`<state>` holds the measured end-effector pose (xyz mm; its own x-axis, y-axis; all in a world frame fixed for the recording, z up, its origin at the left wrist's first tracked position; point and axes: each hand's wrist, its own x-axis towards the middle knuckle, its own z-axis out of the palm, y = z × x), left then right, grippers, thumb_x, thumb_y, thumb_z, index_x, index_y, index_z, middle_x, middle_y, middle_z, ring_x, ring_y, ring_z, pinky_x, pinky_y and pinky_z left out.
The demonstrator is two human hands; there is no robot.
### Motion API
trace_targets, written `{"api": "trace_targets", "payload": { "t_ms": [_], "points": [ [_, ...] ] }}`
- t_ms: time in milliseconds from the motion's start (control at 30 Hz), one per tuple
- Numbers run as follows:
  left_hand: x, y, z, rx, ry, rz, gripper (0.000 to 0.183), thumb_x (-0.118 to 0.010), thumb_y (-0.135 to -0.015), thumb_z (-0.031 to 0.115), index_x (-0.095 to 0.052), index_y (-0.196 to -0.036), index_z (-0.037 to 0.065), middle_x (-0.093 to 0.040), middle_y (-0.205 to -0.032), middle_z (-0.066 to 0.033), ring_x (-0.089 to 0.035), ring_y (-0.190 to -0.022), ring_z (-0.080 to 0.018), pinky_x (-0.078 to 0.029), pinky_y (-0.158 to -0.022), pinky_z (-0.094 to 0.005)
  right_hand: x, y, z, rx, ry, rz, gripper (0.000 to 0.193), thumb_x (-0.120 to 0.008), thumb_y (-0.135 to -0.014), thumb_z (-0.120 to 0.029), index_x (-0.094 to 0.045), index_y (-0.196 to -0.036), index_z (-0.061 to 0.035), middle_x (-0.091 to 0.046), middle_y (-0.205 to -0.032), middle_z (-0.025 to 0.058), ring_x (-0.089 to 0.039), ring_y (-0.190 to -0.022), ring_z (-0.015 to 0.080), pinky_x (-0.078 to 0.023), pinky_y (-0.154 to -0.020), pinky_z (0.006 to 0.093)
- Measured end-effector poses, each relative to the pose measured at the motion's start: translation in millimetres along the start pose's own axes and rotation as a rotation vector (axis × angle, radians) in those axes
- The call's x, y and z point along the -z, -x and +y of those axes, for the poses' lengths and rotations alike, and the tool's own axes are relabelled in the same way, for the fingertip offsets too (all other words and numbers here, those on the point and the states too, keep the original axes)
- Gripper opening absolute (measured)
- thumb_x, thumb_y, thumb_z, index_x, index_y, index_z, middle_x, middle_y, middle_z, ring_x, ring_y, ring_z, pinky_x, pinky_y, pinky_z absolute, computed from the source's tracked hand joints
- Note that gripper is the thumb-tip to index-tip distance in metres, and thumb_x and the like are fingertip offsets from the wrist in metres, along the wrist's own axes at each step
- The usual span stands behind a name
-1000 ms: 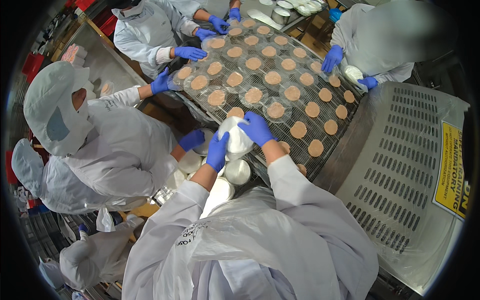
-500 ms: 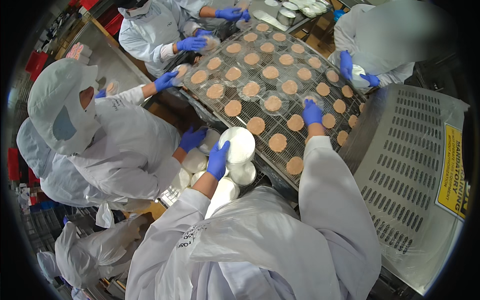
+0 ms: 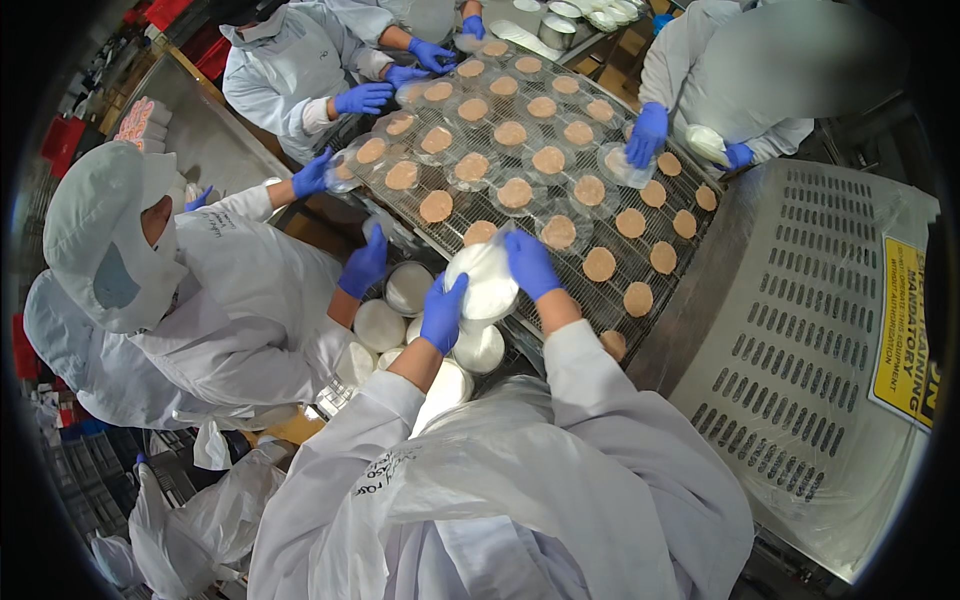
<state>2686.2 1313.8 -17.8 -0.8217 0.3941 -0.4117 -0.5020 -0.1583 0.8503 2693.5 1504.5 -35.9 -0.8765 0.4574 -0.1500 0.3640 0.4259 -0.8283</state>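
Note:
My gloved left hand [image 3: 442, 315] is closed on a stack of thin round white film sheets [image 3: 484, 284], held above the near left edge of a wire-mesh conveyor belt [image 3: 575, 330]. At the stack's upper right edge, my gloved right hand [image 3: 531, 265] is closed on the rim of a sheet; its fingertips are partly hidden. Round flat pinkish patties [image 3: 599, 264] lie in rows on the belt. Clear film discs lie at many of them, such as the patty [image 3: 558, 232] just beyond my right hand. Several nearer patties have no film.
Round containers with white sheet stacks [image 3: 380, 326] stand below my left hand. A co-worker [image 3: 230, 270] reaches in at my left, others stand at the far side. A far-right co-worker's gloved hand [image 3: 647, 135] is over the belt. A slotted metal cover [image 3: 790, 340] borders the right.
My right hand has come back from over the belt to the stack in my left hand. Patties have shifted toward the near right. The far-right co-worker's hand has moved onto the belt.

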Motion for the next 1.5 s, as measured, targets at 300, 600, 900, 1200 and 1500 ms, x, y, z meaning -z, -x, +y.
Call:
{"api": "trace_targets", "payload": {
  "t_ms": [300, 600, 900, 1200, 1500],
  "points": [
    [21, 34, -12, 0.076, 0.024, 0.064, 0.042, -0.058, -0.091, 0.019, -0.047, -0.126, -0.001, -0.059, -0.114, -0.0125, -0.060, -0.099, -0.0203, -0.051, -0.084, -0.0332, 165, -34, 109, 0.030, 0.113, 0.594, 0.025, -0.053, -0.085, -0.018, -0.064, -0.105, -0.0076, -0.065, -0.096, 0.0178, -0.063, -0.088, 0.0310, -0.048, -0.076, 0.0414],
    [0, 49, -24, 0.113, 0.040, 0.067, 0.043, -0.058, -0.091, 0.019, -0.046, -0.127, -0.001, -0.058, -0.116, -0.0115, -0.059, -0.101, -0.0209, -0.050, -0.087, -0.0339, 88, 30, 91, 0.057, 0.580, 0.289, 0.025, -0.045, -0.089, -0.016, -0.064, -0.102, -0.0064, -0.065, -0.098, 0.0201, -0.063, -0.088, 0.0362, -0.050, -0.078, 0.0433],
    [2, 60, -31, 0.111, 0.068, 0.086, 0.038, -0.058, -0.090, 0.016, -0.051, -0.124, -0.001, -0.060, -0.113, -0.0108, -0.059, -0.098, -0.0187, -0.048, -0.087, -0.0317, 172, 12, 129, -0.151, -0.350, 0.743, 0.018, -0.050, -0.087, -0.008, -0.064, -0.097, -0.0026, -0.067, -0.095, 0.0117, -0.063, -0.081, 0.0203, -0.050, -0.071, 0.0315],
    [-12, 80, -43, 0.111, -0.017, 0.081, 0.045, -0.059, -0.090, 0.021, -0.045, -0.127, -0.002, -0.058, -0.114, -0.0127, -0.060, -0.099, -0.0207, -0.050, -0.085, -0.0333, 150, -56, 124, -0.071, 0.412, 0.498, 0.032, -0.050, -0.083, -0.010, -0.059, -0.113, -0.0039, -0.063, -0.104, 0.0206, -0.062, -0.093, 0.0366, -0.049, -0.082, 0.0425],
    [-25, 103, -50, 0.082, 0.045, 0.073, 0.043, -0.058, -0.091, 0.018, -0.045, -0.127, -0.002, -0.058, -0.115, -0.0129, -0.059, -0.101, -0.0207, -0.049, -0.086, -0.0322, 132, 41, 117, -0.119, 0.407, 0.095, 0.033, -0.052, -0.084, -0.013, -0.059, -0.116, -0.0055, -0.063, -0.105, 0.0176, -0.058, -0.102, 0.0338, -0.043, -0.093, 0.0418]
  ]
}}
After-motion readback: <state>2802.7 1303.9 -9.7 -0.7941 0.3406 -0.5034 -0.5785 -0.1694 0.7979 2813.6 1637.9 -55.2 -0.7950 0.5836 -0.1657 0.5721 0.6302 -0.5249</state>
